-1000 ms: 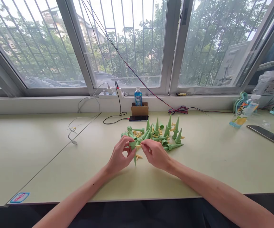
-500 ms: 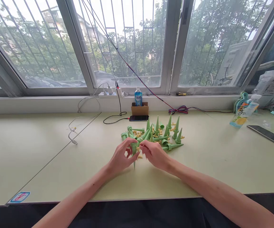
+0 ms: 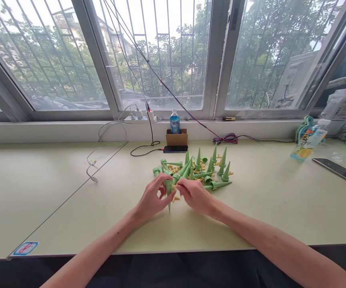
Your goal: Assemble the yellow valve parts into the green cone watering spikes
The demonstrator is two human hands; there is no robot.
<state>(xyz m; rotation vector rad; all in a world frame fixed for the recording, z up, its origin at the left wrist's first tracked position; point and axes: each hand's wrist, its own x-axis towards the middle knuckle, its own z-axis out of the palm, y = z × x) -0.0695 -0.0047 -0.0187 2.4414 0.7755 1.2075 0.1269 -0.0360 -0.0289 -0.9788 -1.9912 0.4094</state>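
Note:
My left hand (image 3: 154,197) is closed round a green plastic watering spike (image 3: 168,187), its wide collar up and its tip pointing down toward the table. My right hand (image 3: 194,195) pinches a small yellow valve (image 3: 174,187) against the spike's side, just below the collar. How far the valve sits in the spike cannot be made out. A loose yellow valve (image 3: 176,198) lies on the table below my fingers. Behind both hands is a pile of green spikes (image 3: 198,159), several standing tip up and others lying down, with yellow valves (image 3: 173,169) among them.
A phone (image 3: 175,149) on a cable lies behind the pile, before a cardboard box (image 3: 176,139) and a blue bottle (image 3: 174,123). Coiled wires (image 3: 227,138) rest at the back. At right are a drink bottle (image 3: 309,141) and another phone (image 3: 339,171). A white cable (image 3: 91,172) lies left.
Almost nothing differs. Both hands stay at the spike, with my right fingers shifted very slightly at the yellow valve.

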